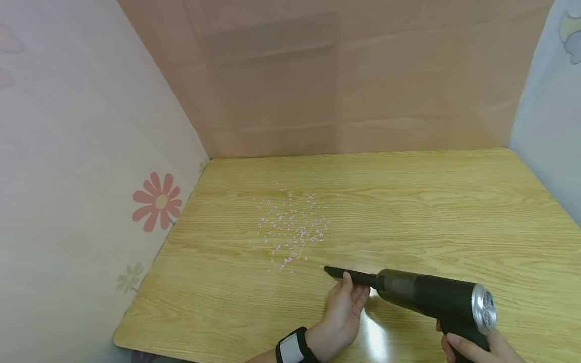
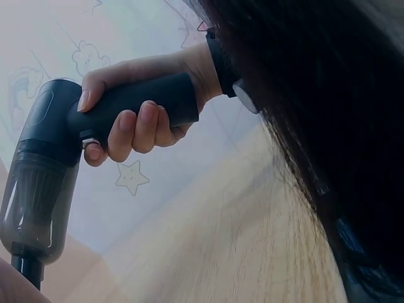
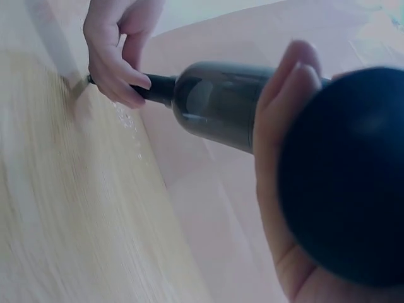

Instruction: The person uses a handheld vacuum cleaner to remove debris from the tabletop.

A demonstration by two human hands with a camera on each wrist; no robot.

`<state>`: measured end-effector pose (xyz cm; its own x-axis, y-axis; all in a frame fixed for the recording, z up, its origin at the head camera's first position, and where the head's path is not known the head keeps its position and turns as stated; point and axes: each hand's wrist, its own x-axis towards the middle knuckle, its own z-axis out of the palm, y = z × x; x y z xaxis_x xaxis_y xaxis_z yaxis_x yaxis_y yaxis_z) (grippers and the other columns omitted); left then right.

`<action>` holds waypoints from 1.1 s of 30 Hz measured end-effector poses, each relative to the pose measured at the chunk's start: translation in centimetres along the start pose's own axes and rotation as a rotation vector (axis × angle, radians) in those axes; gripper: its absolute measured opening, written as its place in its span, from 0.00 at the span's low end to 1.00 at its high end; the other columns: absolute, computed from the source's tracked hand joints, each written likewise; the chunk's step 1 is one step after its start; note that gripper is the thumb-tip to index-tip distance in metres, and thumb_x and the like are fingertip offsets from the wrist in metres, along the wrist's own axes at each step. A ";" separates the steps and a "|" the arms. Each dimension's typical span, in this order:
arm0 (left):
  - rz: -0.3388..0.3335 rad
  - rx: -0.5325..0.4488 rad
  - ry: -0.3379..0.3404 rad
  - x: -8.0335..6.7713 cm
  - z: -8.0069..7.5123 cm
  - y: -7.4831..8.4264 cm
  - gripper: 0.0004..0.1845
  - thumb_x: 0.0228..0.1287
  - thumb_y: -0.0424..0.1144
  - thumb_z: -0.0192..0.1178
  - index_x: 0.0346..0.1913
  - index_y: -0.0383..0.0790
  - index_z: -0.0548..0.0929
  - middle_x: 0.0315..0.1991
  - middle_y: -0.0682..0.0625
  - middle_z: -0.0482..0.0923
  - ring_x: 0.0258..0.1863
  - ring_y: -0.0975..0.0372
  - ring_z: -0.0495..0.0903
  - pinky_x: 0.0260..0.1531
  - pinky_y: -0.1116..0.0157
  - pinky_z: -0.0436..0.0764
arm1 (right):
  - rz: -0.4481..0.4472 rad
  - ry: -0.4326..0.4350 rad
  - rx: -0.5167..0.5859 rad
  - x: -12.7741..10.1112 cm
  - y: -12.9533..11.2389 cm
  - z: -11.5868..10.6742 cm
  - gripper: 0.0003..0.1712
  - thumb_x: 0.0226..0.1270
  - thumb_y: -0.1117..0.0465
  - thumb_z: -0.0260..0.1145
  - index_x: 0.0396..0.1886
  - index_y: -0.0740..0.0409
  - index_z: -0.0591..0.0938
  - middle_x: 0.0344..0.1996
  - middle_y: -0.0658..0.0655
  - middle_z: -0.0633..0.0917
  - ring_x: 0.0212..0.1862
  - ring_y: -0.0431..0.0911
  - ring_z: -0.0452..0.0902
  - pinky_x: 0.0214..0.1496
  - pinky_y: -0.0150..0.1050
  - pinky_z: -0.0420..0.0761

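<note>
A black handheld vacuum cleaner with a smoky clear dust cup and a silver end cap is held over the front right of the table. My right hand grips its handle; in the left wrist view the fingers wrap round it, near a small button. My left hand holds the slim black nozzle between thumb and fingers, palm up. The nozzle's tip points left, close to the tabletop. Small pale paper bits lie scattered left of and beyond the tip.
The wood-grain table has a brown papered wall behind it. A pale wall with a red flower borders the left, another pale wall the right. Dark hair covers much of the left wrist view.
</note>
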<state>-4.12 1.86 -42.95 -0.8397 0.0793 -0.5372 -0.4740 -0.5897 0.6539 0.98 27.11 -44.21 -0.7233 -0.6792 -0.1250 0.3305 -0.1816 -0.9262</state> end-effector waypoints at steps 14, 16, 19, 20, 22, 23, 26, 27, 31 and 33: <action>0.048 -0.045 0.017 1.0 -0.8 1.1 0.20 0.76 0.46 0.43 0.57 0.31 0.66 0.41 0.51 0.76 0.41 0.67 0.77 0.54 0.69 0.77 | 0.020 0.150 -0.118 2.2 0.0 2.2 0.25 0.75 0.70 0.40 0.46 0.33 0.75 0.33 0.44 0.82 0.33 0.39 0.80 0.34 0.36 0.84; 0.048 -0.050 0.023 1.1 -0.9 1.4 0.20 0.77 0.46 0.42 0.57 0.31 0.66 0.41 0.51 0.76 0.41 0.67 0.77 0.54 0.69 0.76 | 0.041 0.164 -0.120 2.6 -0.1 2.6 0.23 0.76 0.68 0.42 0.46 0.35 0.75 0.32 0.45 0.82 0.32 0.40 0.81 0.34 0.37 0.84; 0.049 -0.050 0.031 1.4 -1.1 1.7 0.19 0.77 0.46 0.42 0.56 0.33 0.66 0.41 0.51 0.76 0.41 0.67 0.76 0.55 0.69 0.75 | 0.097 0.191 -0.101 3.1 -0.3 3.0 0.18 0.76 0.65 0.43 0.45 0.38 0.75 0.31 0.46 0.81 0.32 0.40 0.81 0.35 0.38 0.85; 0.054 -0.051 0.031 1.4 -1.2 1.8 0.19 0.77 0.46 0.42 0.56 0.33 0.66 0.41 0.51 0.76 0.42 0.67 0.76 0.55 0.68 0.75 | 0.111 0.202 -0.099 3.2 -0.3 3.2 0.17 0.76 0.65 0.44 0.45 0.38 0.75 0.31 0.46 0.81 0.32 0.41 0.81 0.35 0.38 0.85; 0.060 -0.053 0.030 1.5 -1.3 1.9 0.18 0.77 0.46 0.41 0.55 0.34 0.66 0.41 0.51 0.76 0.42 0.67 0.77 0.56 0.68 0.75 | 0.117 0.219 -0.099 3.5 -0.4 3.4 0.15 0.76 0.64 0.44 0.45 0.40 0.75 0.31 0.47 0.81 0.32 0.41 0.80 0.35 0.39 0.85; 0.064 -0.058 0.031 1.5 -1.4 1.9 0.18 0.77 0.46 0.41 0.55 0.34 0.67 0.41 0.51 0.76 0.42 0.67 0.77 0.56 0.68 0.75 | 0.119 0.224 -0.099 3.7 -0.4 3.5 0.15 0.76 0.64 0.44 0.45 0.41 0.75 0.31 0.47 0.81 0.32 0.41 0.80 0.35 0.39 0.85; 0.072 -0.073 0.029 1.5 -1.7 2.1 0.16 0.77 0.45 0.41 0.53 0.35 0.68 0.39 0.52 0.77 0.40 0.68 0.79 0.54 0.70 0.78 | 0.113 0.224 -0.095 4.1 -0.6 3.8 0.15 0.76 0.64 0.44 0.45 0.41 0.75 0.32 0.47 0.80 0.33 0.40 0.79 0.36 0.39 0.85; 0.070 -0.083 0.032 1.5 -1.8 2.2 0.16 0.77 0.45 0.42 0.52 0.35 0.68 0.38 0.53 0.77 0.39 0.68 0.79 0.53 0.71 0.79 | 0.100 0.217 -0.097 4.2 -0.6 3.8 0.15 0.76 0.64 0.44 0.45 0.42 0.74 0.32 0.47 0.80 0.33 0.40 0.79 0.36 0.39 0.85; 0.062 -0.125 0.031 1.5 -2.1 2.5 0.14 0.77 0.44 0.42 0.50 0.36 0.69 0.35 0.53 0.77 0.37 0.69 0.80 0.48 0.74 0.81 | 0.105 0.216 -0.098 4.8 -0.9 4.0 0.12 0.77 0.64 0.44 0.47 0.45 0.73 0.32 0.47 0.80 0.33 0.40 0.78 0.36 0.39 0.85; 0.063 -0.139 0.033 1.5 -2.3 2.8 0.13 0.77 0.44 0.42 0.49 0.36 0.68 0.34 0.53 0.77 0.36 0.69 0.81 0.47 0.74 0.82 | 0.114 0.230 -0.115 5.1 -1.1 4.2 0.09 0.77 0.63 0.45 0.48 0.50 0.71 0.33 0.48 0.79 0.33 0.40 0.78 0.36 0.40 0.85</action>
<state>-6.12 -1.45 -43.18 -0.8564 0.0137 -0.5162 -0.3777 -0.6982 0.6081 -0.53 20.86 -42.39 -0.8084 -0.5086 -0.2964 0.3566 -0.0226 -0.9340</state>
